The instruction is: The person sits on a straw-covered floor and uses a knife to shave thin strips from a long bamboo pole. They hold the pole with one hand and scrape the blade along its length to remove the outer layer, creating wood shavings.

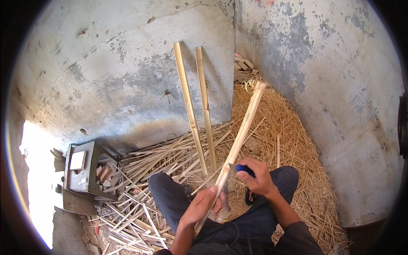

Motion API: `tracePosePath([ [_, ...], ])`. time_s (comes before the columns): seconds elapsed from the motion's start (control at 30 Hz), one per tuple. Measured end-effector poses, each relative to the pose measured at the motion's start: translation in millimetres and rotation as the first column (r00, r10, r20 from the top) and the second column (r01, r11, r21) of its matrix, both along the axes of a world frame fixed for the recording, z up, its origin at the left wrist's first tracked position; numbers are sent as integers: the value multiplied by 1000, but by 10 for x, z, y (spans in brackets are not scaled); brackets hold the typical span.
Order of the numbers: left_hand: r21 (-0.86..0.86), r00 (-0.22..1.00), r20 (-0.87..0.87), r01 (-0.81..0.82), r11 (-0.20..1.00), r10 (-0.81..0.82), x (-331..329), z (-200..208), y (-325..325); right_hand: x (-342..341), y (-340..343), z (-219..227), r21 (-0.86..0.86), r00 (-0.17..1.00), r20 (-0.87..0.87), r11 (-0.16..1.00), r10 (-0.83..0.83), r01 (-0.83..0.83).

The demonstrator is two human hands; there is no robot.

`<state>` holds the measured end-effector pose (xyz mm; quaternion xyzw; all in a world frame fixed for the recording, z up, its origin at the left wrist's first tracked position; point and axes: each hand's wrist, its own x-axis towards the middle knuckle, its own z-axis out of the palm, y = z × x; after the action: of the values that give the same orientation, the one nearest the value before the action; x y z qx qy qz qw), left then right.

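Observation:
A long split bamboo strip (241, 138) slants from my lap up and away to the right, with thin curled shavings (250, 86) at its far end. My left hand (203, 205) is closed round its lower part. In my right hand (258, 177) is a knife (245, 170) with a blue handle, gripped in the fist. Its short blade lies against the strip's right edge, a little beyond my left hand. Two more bamboo strips (186, 87) (201, 80) lean upright on the wall in front of me.
Loose straw-like shavings (297, 170) are heaped along the right. Long thin bamboo sticks (157, 157) lie piled at the left and front. A dark wooden box-like stand (87, 170) holding broken pieces is at the far left. Worn plaster walls (127, 76) meet in a corner ahead, near some bricks (243, 63).

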<state>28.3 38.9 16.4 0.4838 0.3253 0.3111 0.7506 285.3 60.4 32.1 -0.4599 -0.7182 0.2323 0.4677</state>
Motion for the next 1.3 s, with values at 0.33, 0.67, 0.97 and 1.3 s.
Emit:
tracePosePath([
  [0.33, 245, 949, -222, -167, 955, 223, 151, 116, -65, -123, -74, -53, 330, 950, 285, 944, -124, 24],
  [0.67, 590, 832, -368, -136, 796, 415, 216, 124, -64, -196, -106, 69, 332, 916, 346, 940, -203, 83],
  [0.97, 466, 822, -503, 1, 885, 265, 55, -66, -392, 689, 387, 153, 205, 823, 39, 811, -566, 548],
  [1.3, 371, 902, -370, -76, 925, 222, 94, -14, -148, 117, 6, -131, 332, 971, 151, 934, -186, 128],
])
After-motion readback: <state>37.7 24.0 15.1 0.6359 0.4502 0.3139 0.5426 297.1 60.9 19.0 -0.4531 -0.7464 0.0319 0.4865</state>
